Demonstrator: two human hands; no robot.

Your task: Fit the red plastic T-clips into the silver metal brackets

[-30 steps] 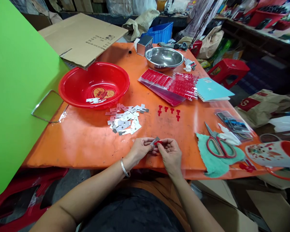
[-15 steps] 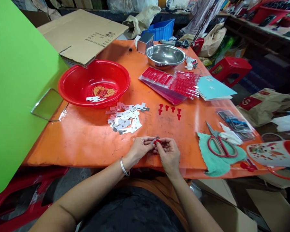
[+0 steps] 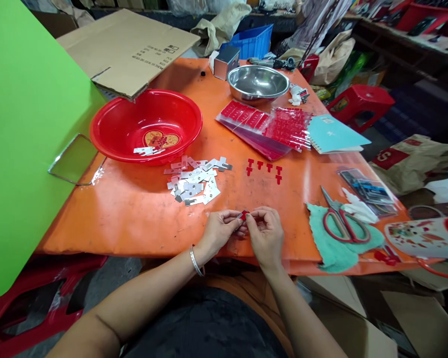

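Note:
Near the table's front edge, my left hand (image 3: 220, 229) pinches a small metal plate, mostly covered by the fingers. My right hand (image 3: 265, 233) closes its thumb and fingertips on a red T-shaped sticker (image 3: 243, 215), which lies against the plate. Beyond my hands, several similar red T-shaped pieces (image 3: 269, 167) lie on the orange table (image 3: 134, 214). A loose pile of flat metal plates (image 3: 194, 184) is spread out to the left of them. Sheets of red stickers (image 3: 246, 117) in clear plastic lie farther back.
Left of the pile stands a red basin (image 3: 108, 124) with a few plates inside, under a cardboard sheet (image 3: 127, 49). At the back is a steel bowl (image 3: 259, 82). Scissors (image 3: 343, 223) rest on a green cloth (image 3: 317, 233) at right, near a mug (image 3: 421, 237).
The red sticker now lies flatter on the metal plate between my fingertips. My right hand has shifted slightly right, and the view has moved a little.

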